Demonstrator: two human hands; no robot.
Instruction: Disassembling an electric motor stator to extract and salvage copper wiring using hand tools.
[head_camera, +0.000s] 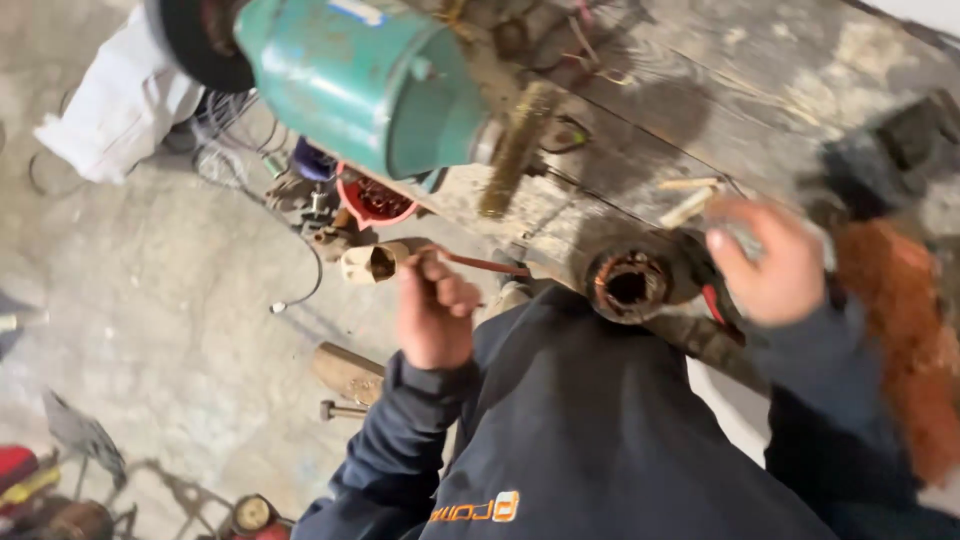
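Here, nearest the camera, the left hand (435, 315) is closed in a fist around a thin reddish strand (480, 264), apparently wire, which runs taut from the fist toward the stator (628, 285). The right hand (770, 262) sits just right of the stator, fingers loosely curled; it is blurred, and whether it grips anything cannot be told.

The stator lies at the near edge of the bench (740, 90), its open bore facing the camera. Inside the dark ring, copper-coloured windings show, ragged and uneven. The casing looks grimy and worn.

In my judgement, the pull is best kept straight along the bore axis, with the right hand bracing the casing so the stator does not slide off the bench edge. A steady draw should serve better than a jerk, since a thin strand may snap or cut into the fist.

Beyond the stator, on the bench, stands a green grinder (370, 80) with a wire brush wheel (515, 145). Right of the stator lies a heap of orange fibre (900, 330).
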